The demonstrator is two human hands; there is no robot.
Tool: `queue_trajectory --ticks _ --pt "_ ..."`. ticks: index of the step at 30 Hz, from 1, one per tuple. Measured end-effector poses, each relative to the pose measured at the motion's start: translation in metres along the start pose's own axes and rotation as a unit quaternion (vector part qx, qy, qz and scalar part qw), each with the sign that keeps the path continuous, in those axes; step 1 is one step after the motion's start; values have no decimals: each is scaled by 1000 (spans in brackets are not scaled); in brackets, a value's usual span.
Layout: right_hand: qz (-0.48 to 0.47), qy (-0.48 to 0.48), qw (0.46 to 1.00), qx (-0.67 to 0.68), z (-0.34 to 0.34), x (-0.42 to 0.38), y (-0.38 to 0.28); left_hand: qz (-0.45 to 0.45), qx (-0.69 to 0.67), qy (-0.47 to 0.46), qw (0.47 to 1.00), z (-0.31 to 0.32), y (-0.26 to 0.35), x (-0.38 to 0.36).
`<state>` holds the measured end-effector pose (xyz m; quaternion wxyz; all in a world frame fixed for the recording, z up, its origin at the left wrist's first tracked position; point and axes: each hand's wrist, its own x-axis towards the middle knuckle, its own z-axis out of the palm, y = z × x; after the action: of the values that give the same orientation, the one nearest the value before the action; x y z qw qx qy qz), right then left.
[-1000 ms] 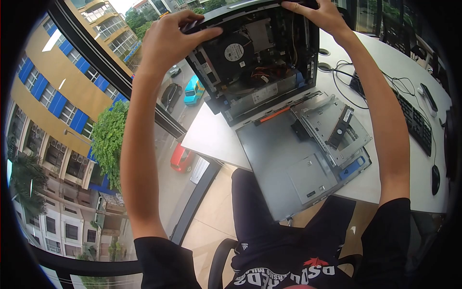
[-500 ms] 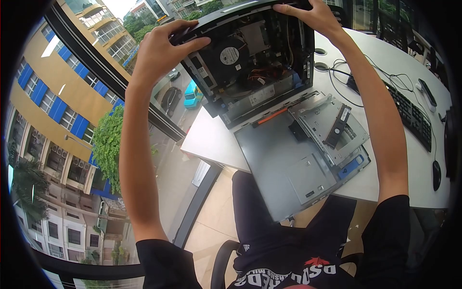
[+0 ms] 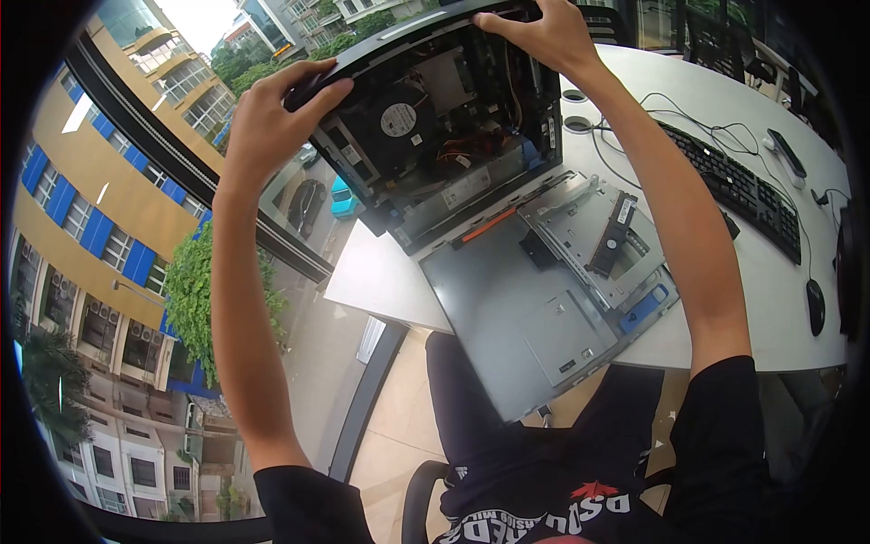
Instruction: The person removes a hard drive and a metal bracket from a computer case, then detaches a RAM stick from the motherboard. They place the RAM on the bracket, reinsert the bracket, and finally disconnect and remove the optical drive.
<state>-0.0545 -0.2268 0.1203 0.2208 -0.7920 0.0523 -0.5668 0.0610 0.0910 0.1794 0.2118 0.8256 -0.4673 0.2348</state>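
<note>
An open desktop computer case [image 3: 453, 136] stands tilted on its side on the white table [image 3: 381, 281], its fan and cables showing. My left hand [image 3: 272, 118] grips the case's upper left edge. My right hand [image 3: 539, 32] grips its top right edge. In front of the case lies its grey side panel [image 3: 507, 308], flat and overhanging the table's near edge. A metal drive cage [image 3: 589, 236] with a blue tab rests on the panel's right part.
A black keyboard [image 3: 739, 190], a mouse [image 3: 815, 306] and loose cables [image 3: 634, 127] lie on the table to the right. A floor-to-ceiling window on the left looks down on a street and buildings. My lap and a chair are below the table edge.
The view has drifted so that the case, panel and both hands sit further left in the frame. Both hands keep the same hold on the case.
</note>
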Motion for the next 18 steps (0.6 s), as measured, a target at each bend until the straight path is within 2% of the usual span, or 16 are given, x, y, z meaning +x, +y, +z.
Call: queue_trajectory --ticks 2,8,11,15,18 --pt "-3 1 999 -43 2 6 8 -3 -4 -3 1000 0 3 0" --pt "-11 -9 1000 0 -4 7 14 -11 -19 -9 1000 0 8 -2" --pt "-34 2 999 -29 -5 3 9 -2 -24 3 1000 1 4 -1" --pt "4 -11 1000 19 -11 -1 -5 18 -35 22 999 5 -3 1" --pt "-5 22 999 -43 -1 -2 -1 -4 -36 3 999 2 6 -1"
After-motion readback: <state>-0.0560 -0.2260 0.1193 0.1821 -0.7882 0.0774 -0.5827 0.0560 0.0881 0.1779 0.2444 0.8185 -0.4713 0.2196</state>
